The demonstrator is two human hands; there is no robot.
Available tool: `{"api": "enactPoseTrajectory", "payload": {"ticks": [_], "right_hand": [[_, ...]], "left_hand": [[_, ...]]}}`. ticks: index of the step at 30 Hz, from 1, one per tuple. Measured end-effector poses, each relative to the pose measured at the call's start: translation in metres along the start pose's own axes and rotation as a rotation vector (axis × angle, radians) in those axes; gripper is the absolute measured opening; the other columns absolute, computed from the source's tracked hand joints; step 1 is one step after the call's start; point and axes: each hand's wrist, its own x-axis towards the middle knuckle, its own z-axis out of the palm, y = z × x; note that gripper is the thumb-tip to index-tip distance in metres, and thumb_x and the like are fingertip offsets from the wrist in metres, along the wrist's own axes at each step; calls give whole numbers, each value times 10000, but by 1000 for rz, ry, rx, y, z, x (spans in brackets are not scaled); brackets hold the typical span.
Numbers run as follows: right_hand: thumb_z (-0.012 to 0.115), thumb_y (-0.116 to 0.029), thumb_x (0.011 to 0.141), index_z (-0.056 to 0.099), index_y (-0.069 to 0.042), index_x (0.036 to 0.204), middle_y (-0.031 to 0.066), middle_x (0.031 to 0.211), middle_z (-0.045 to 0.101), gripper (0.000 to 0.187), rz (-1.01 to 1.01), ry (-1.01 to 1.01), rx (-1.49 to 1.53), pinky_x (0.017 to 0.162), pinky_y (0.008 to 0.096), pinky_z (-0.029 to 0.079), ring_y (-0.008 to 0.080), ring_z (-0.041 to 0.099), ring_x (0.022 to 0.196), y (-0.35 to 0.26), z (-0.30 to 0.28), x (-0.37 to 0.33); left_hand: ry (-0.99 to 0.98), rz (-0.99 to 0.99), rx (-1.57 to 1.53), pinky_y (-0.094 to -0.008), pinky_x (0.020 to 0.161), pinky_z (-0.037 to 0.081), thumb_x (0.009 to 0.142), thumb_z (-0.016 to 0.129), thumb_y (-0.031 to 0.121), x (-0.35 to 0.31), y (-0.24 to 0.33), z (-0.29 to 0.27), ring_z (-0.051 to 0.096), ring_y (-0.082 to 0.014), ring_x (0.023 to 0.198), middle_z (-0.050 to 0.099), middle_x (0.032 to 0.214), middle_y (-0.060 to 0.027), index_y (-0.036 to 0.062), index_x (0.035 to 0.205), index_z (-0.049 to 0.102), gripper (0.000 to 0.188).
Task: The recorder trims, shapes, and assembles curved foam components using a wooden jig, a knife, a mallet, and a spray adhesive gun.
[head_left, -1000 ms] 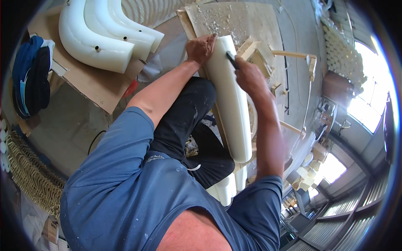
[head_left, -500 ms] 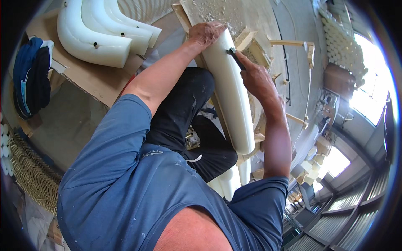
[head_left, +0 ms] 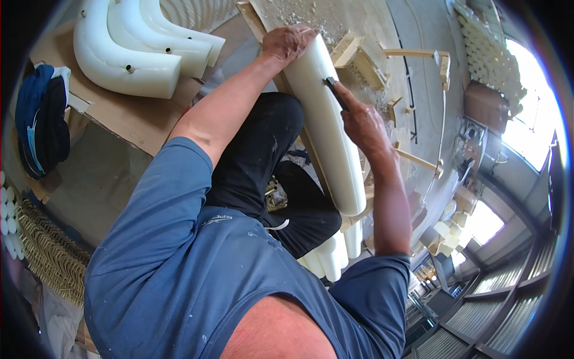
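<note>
White tube (head_left: 326, 131) lies lengthwise on the wooden desk (head_left: 365, 21), right by our leg (head_left: 263, 134). Our left hand (head_left: 289, 45) is curled over its far end, holding it, and our right hand (head_left: 365, 122) grips a dark tool (head_left: 336, 94), tip at the tube's upper side. We've got shavings (head_left: 305, 11) past the far end and curved pipes (head_left: 128, 67) off left.

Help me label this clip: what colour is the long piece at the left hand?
The long piece is creamy white, clearest in the head view.
</note>
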Motion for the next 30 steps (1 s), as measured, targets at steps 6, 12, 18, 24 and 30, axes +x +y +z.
{"api": "enactPoseTrajectory", "payload": {"ticks": [6, 12, 18, 24, 30], "right_hand": [[493, -69, 939, 501, -382, 1497, 272, 1080, 710, 639, 0, 17, -39, 856, 530, 542, 432, 708, 995, 2, 30, 33], [522, -89, 935, 516, -381, 1483, 270, 1106, 707, 621, -18, 28, -4, 881, 530, 535, 440, 700, 1011, 20, 25, 29], [564, -104, 922, 470, -387, 1506, 296, 1051, 702, 656, -1, 25, 30, 893, 540, 526, 455, 700, 970, 22, 6, -20], [549, -106, 942, 492, -363, 1499, 282, 1020, 713, 616, 31, 58, -44, 853, 534, 533, 439, 709, 950, 22, 21, -19], [528, -99, 958, 504, -374, 1491, 262, 1032, 718, 600, -26, 59, -12, 806, 536, 542, 433, 711, 935, 41, 42, -12]], "left_hand": [[19, -99, 5, -379, 953, 556, 1036, 486, 467, -3, 7, 1, 695, -284, 1118, 689, 1316, -1, 268, 1268, 701, 374], [229, 149, 329, -557, 1010, 458, 948, 605, 546, -13, 69, -4, 592, -245, 1272, 667, 1345, -18, 271, 1187, 751, 393], [46, 174, 418, -518, 936, 484, 921, 600, 525, -8, 61, -7, 588, -241, 1197, 692, 1185, 18, 278, 1047, 803, 343], [20, 196, 376, -481, 912, 512, 915, 599, 521, -9, 74, -13, 604, -261, 1177, 694, 1176, 7, 255, 1037, 804, 358], [54, 235, 316, -479, 928, 517, 924, 602, 522, -9, 54, -7, 609, -252, 1176, 697, 1169, 20, 250, 1012, 803, 350]]}}
